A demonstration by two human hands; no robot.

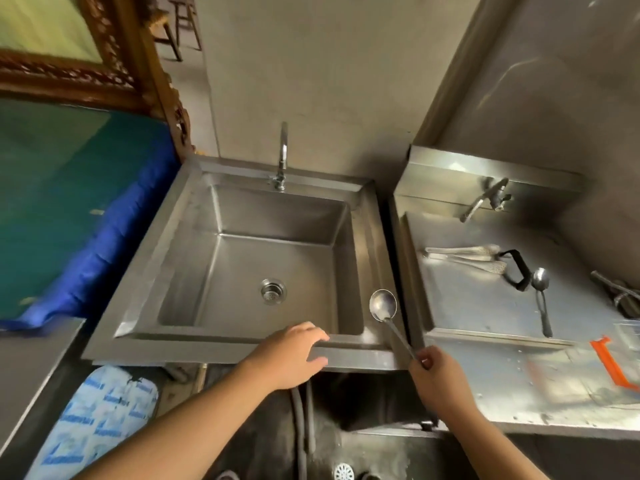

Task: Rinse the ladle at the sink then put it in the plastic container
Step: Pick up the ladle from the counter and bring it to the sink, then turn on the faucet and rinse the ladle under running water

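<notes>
Right hand [438,377] pinches ladle [382,305] handle, bowl over sink [367,216] rim at 4 o'clock. Left hand [289,355] spread, resting on front rim.

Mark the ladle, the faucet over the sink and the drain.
ladle [382,305]: head view, on the inside of its bowl.
faucet [283,150]: head view, on the upright curved spout.
drain [273,291]: head view, on the strainer in the sink floor.

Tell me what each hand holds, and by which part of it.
The right hand holds the ladle by the end of its handle. The left hand holds nothing; it rests on the sink front rim.
</notes>
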